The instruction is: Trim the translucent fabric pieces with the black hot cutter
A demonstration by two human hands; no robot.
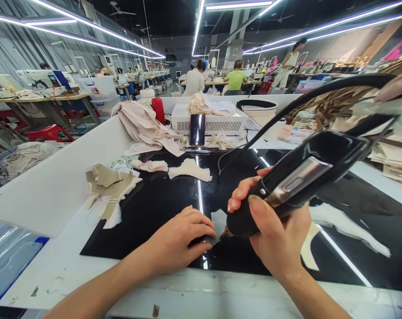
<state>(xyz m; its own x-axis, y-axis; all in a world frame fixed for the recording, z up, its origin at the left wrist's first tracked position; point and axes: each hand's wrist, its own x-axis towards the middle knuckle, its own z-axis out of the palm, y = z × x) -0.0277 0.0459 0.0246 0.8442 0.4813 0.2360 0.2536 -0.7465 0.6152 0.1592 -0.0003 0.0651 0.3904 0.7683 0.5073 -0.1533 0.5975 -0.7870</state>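
Observation:
My right hand [277,226] is wrapped around a black corded handheld tool [287,177] with a silver plate on its side. The tool's narrow tip points down and left, at the edge of a small thin white fabric piece [218,221] on the black glossy mat [148,212]. Left of the tip, my left hand [184,232] pinches the near edge of that piece between thumb and fingers. My fingers and the tool's head hide part of the piece. Whether the tip touches it, I cannot tell.
Behind the hands lie a cream fabric piece [190,170] and a tied bundle with a tan template [110,179]. White pieces [350,226] lie right. A phone [197,130] leans on a white vented box [210,119]. The tool's thick black cable [287,108] arches at right. A white side panel [64,177] borders the left.

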